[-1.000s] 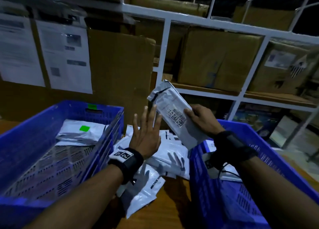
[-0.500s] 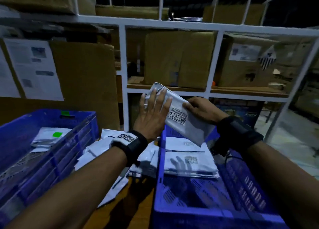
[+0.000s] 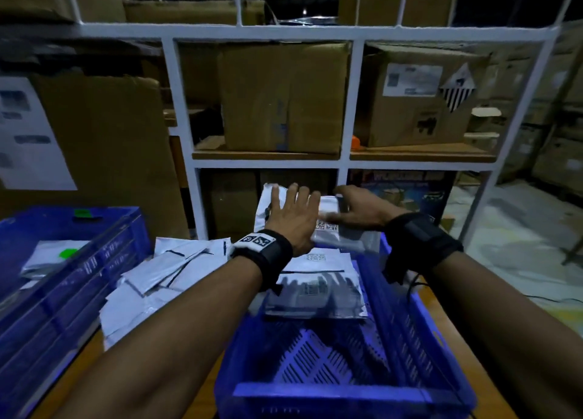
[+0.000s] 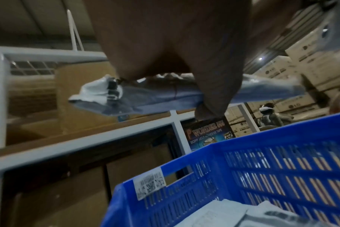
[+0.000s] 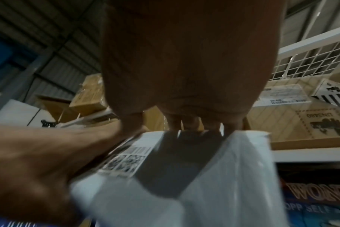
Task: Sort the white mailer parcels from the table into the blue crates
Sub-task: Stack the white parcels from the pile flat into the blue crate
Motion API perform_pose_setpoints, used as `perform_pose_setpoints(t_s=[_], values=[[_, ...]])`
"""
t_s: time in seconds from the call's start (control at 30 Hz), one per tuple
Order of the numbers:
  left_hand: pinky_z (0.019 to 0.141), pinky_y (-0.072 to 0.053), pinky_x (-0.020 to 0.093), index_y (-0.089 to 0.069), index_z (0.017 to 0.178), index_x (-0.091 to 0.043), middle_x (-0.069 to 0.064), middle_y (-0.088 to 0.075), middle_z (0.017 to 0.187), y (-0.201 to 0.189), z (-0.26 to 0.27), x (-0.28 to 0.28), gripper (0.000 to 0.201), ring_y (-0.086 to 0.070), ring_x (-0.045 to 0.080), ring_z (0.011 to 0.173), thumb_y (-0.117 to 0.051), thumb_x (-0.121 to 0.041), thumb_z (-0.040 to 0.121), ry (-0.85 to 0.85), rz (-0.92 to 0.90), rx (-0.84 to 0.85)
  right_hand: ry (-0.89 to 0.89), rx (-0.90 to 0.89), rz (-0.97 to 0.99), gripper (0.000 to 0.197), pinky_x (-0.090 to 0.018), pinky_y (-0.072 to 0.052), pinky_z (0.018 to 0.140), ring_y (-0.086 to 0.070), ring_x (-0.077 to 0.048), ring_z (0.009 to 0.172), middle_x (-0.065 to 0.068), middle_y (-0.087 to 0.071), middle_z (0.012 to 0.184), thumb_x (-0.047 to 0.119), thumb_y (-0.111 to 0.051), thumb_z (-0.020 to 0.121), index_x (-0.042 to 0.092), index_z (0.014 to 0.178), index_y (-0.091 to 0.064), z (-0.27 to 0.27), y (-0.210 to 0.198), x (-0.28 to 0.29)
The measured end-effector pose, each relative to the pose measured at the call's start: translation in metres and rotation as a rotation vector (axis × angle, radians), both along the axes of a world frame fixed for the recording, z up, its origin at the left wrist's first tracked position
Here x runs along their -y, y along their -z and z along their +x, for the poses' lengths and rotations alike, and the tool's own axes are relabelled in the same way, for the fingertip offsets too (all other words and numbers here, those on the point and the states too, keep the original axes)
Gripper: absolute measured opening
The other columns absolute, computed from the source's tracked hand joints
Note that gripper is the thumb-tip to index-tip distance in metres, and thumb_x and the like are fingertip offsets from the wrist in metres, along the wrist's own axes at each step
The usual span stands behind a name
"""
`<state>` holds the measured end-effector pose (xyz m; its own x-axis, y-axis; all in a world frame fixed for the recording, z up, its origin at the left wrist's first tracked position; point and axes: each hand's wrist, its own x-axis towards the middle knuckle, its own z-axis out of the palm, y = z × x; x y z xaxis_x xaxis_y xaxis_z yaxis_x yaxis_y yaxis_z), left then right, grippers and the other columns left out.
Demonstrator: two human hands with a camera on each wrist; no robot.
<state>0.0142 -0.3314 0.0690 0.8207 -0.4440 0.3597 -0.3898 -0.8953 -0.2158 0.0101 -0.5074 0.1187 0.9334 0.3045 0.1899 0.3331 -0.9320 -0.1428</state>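
Far left, a blue crate point(image 3: 94, 260) holds a green-stickered mailer point(image 3: 56, 256); loose mailers point(image 3: 164, 270) pile mid-frame. The left hand point(image 3: 291, 219) lies flat, fingers straight, on the white parcel point(image 3: 347, 235) pinched by the right hand point(image 3: 362, 212), above the center crate point(image 3: 410, 324). Shelf boxes point(image 3: 280, 96) fill the top.

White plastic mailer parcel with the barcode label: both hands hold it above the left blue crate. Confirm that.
Wrong crate. The head view shows the left hand and right hand holding the white plastic mailer parcel above the right blue crate.
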Motion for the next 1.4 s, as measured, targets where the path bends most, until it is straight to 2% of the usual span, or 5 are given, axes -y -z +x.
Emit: perform_pose_setpoints(t_s=[0.1,0.2,0.57,0.9,1.4], values=[[0.114,-0.010,0.066,-0.024,0.144,-0.015,0.010,-0.030,0.140,0.006,0.012,0.011,0.098,-0.024,0.035,0.137,-0.079,-0.051,0.072,-0.065,-0.067,-0.078,0.072,-0.080,-0.156,0.118,-0.051,-0.022,0.117,-0.021,-0.034,0.144,-0.013,-0.020,0.159,0.075,-0.071,0.065,0.013,0.150,-0.019,0.005,0.024,0.007],[0.115,-0.011,0.066,-0.028,0.144,-0.015,0.010,-0.031,0.142,0.011,0.022,0.023,0.099,-0.027,0.034,0.137,-0.083,-0.047,0.068,-0.099,-0.109,-0.169,0.133,-0.034,-0.309,0.137,-0.055,0.004,0.120,0.014,-0.035,0.149,-0.011,0.013,0.163,0.066,-0.077,0.065,0.016,0.154,0.014,0.008,0.053,0.008],[0.114,-0.011,0.070,-0.030,0.143,-0.010,0.014,-0.039,0.145,0.038,0.058,0.038,0.092,-0.032,0.037,0.140,-0.084,-0.033,0.072,-0.148,-0.129,-0.441,0.215,-0.071,-0.421,0.091,-0.059,-0.003,0.119,0.010,-0.041,0.149,-0.024,0.011,0.161,0.027,-0.054,0.094,-0.002,0.153,0.009,0.038,0.106,-0.004],[0.121,0.001,0.057,-0.010,0.156,-0.001,0.020,-0.007,0.165,0.124,0.075,0.049,0.054,-0.003,0.037,0.152,-0.022,-0.010,0.104,-0.240,-0.167,-0.424,0.302,-0.175,-0.371,0.057,-0.066,-0.007,0.115,-0.003,-0.034,0.150,-0.017,-0.006,0.163,0.021,-0.027,0.103,0.003,0.154,-0.007,0.067,0.160,-0.014],[0.116,0.011,0.064,0.006,0.156,-0.002,0.022,0.017,0.162,0.158,0.112,0.047,0.082,0.020,0.044,0.147,-0.049,-0.010,0.095,-0.231,-0.059,-0.638,0.286,-0.294,-0.224,0.066,-0.068,-0.012,0.112,0.012,-0.032,0.150,-0.003,0.011,0.165,0.039,-0.035,0.102,0.032,0.156,0.003,0.109,0.225,-0.006]])
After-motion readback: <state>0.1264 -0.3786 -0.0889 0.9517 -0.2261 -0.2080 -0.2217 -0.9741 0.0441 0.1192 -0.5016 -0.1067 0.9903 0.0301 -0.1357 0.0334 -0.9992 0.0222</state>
